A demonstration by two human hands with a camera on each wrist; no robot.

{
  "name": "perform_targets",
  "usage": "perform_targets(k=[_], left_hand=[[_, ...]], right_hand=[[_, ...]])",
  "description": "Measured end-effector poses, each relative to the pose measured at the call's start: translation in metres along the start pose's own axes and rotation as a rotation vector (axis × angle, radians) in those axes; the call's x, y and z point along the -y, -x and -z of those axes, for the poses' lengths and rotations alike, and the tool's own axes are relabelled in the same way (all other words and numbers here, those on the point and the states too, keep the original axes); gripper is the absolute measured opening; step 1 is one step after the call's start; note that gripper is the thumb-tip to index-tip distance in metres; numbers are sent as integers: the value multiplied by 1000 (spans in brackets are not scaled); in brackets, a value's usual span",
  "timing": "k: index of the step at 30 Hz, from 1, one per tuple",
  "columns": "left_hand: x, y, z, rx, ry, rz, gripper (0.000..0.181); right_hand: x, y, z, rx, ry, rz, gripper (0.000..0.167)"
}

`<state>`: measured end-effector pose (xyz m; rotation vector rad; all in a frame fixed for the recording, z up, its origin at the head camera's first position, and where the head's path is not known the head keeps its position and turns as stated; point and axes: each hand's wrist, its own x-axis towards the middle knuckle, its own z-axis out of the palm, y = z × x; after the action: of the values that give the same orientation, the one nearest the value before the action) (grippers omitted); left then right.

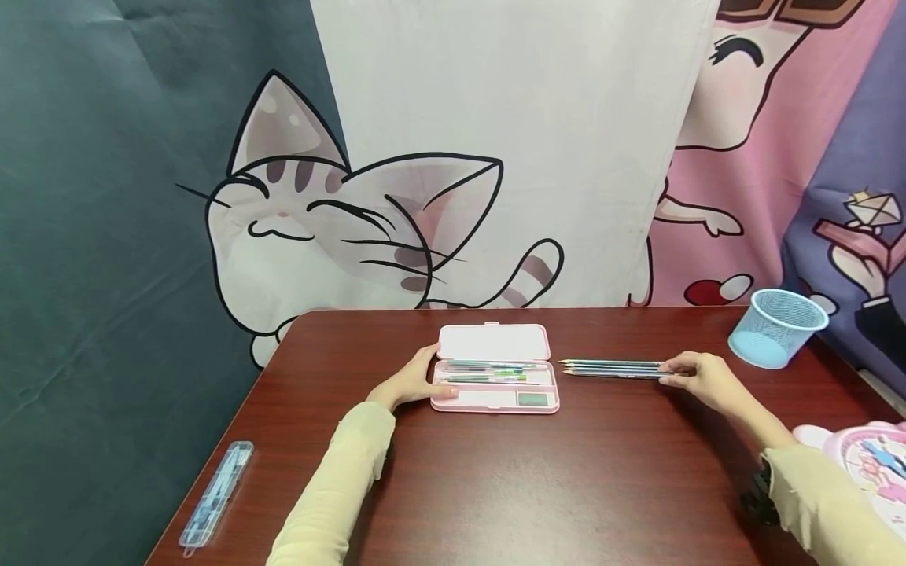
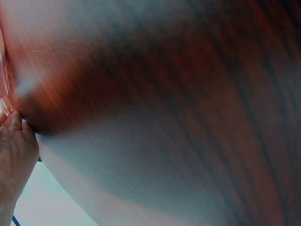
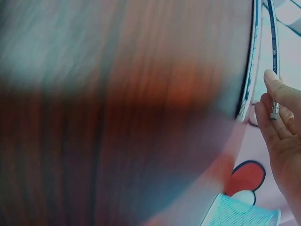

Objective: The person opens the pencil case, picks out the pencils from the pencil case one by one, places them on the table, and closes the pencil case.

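Observation:
A pink pencil case [image 1: 495, 343] lies with its lid raised toward the back of the table. Inside it are several pens and pencils, with a small green patch at the front right. My left hand [image 1: 408, 383] grips the case's left edge, thumb over the front left part. To the right, several dark pencils [image 1: 609, 364] lie side by side, points to the left. My right hand [image 1: 702, 380] is at their eraser ends. In the right wrist view it pinches one pencil [image 3: 274, 42] between thumb and fingers, apart from the others.
A light blue mesh pen holder [image 1: 778, 330] stands at the back right. A clear narrow case [image 1: 218, 495] lies near the left edge. At the right edge is a pink and white round object [image 1: 871, 464] with a printed picture. A cartoon cloth hangs behind the table.

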<state>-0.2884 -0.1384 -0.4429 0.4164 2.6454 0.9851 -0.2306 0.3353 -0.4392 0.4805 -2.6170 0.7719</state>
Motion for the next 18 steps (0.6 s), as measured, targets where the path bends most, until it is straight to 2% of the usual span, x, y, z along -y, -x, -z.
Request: perform_targets(k=[4, 10, 18], left_hand=[[0, 0, 0, 2, 1, 3, 103], [1, -1, 0, 4, -6, 2, 103], [1, -1, -1, 0, 13, 9, 105]], right_hand=[[-8, 6, 1, -5, 28, 12, 15], [-9, 9, -2, -22, 50, 95, 18], [-8, 9, -1, 9, 102, 57, 16]])
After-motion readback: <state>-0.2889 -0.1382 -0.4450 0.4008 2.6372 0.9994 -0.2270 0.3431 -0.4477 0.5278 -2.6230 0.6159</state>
